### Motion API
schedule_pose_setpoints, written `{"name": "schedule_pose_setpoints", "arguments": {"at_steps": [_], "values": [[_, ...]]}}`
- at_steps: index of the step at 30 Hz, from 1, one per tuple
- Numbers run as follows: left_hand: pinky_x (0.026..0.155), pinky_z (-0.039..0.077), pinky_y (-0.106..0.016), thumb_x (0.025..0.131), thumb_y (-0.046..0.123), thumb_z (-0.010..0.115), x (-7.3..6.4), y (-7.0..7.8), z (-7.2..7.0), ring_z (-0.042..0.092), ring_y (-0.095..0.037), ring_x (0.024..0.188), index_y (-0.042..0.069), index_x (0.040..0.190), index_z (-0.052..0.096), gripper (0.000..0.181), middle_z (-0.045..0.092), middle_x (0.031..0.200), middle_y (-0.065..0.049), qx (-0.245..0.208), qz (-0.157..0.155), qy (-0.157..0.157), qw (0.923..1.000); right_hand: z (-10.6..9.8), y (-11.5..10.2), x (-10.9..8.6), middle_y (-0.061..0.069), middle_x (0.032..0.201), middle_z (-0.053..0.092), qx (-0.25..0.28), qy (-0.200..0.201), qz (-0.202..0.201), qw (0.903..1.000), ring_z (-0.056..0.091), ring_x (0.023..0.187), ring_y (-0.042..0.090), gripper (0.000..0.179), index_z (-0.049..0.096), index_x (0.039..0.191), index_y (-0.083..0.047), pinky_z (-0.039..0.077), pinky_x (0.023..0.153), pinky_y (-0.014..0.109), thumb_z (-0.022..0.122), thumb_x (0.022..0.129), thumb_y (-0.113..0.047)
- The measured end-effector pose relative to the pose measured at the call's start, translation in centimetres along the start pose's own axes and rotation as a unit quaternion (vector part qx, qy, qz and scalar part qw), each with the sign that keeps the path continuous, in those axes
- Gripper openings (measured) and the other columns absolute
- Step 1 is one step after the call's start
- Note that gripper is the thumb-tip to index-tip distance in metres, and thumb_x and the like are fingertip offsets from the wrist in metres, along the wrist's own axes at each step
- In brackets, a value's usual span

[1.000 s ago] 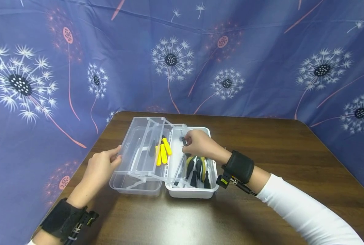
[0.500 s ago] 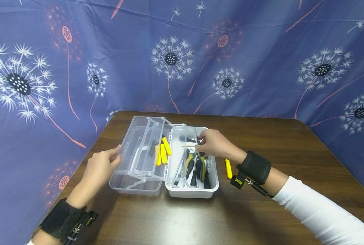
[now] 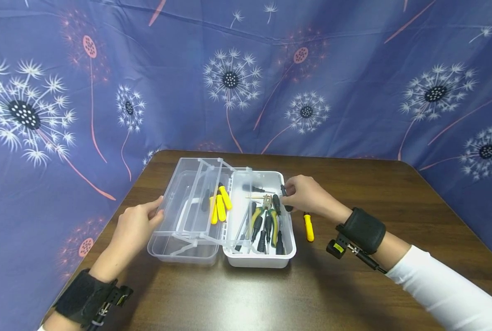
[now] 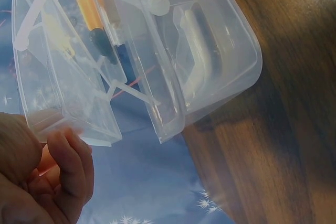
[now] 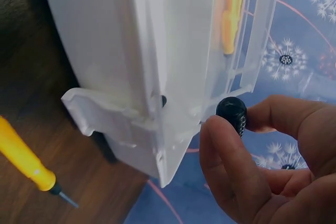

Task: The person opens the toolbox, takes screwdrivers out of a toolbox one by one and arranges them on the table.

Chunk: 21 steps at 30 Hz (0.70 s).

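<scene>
The right hand (image 3: 308,195) has carried a black tool (image 5: 232,109), pinched in its fingertips, to the white box's (image 3: 259,262) right rim, apparently removing it; the left hand (image 3: 134,227) pinches the clear tray (image 3: 175,202).

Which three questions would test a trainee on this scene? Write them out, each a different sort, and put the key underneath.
1. True or false: the pliers lie inside the white box.

2. Pick one. The left hand grips:
a) the yellow screwdriver
b) the clear tray
c) the pliers

3. Short answer: what colour is the tool handle that the right hand holds?

Key:
1. True
2. b
3. Black
</scene>
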<state>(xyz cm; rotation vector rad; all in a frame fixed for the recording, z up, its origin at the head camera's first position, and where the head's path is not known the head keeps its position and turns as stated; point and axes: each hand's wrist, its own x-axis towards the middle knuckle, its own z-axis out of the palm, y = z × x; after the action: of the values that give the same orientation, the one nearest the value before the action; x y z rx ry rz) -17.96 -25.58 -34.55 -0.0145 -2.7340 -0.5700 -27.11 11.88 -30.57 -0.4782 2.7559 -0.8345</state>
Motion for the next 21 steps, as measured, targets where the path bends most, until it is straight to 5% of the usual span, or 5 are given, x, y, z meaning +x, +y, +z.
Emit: {"name": "schedule_pose_setpoints", "arguments": {"at_steps": [6, 21], "values": [[0.046, 0.029, -0.029, 0.088, 0.015, 0.056, 0.0, 0.0, 0.0, 0.030, -0.013, 0.047, 0.004, 0.126, 0.062, 0.039, 0.045, 0.055, 0.000, 0.003, 0.003, 0.003, 1.0000, -0.3, 1.0, -0.5, 0.027, 0.115, 0.063, -0.004, 0.007, 0.015, 0.9998, 0.066, 0.059, 0.012, 0.052, 0.052, 0.127, 0.011, 0.057, 0.062, 0.030, 0.064, 0.085, -0.017], [0.046, 0.030, -0.029, 0.088, 0.015, 0.057, 0.0, 0.0, 0.0, 0.029, -0.013, 0.046, 0.004, 0.125, 0.063, 0.039, 0.051, 0.056, -0.001, -0.003, 0.004, 0.008, 1.0000, -0.9, 4.1, -1.4, 0.029, 0.115, 0.060, 0.017, 0.011, 0.036, 0.9991, 0.069, 0.068, 0.016, 0.048, 0.051, 0.125, 0.011, 0.058, 0.062, 0.029, 0.062, 0.086, -0.015]]}}
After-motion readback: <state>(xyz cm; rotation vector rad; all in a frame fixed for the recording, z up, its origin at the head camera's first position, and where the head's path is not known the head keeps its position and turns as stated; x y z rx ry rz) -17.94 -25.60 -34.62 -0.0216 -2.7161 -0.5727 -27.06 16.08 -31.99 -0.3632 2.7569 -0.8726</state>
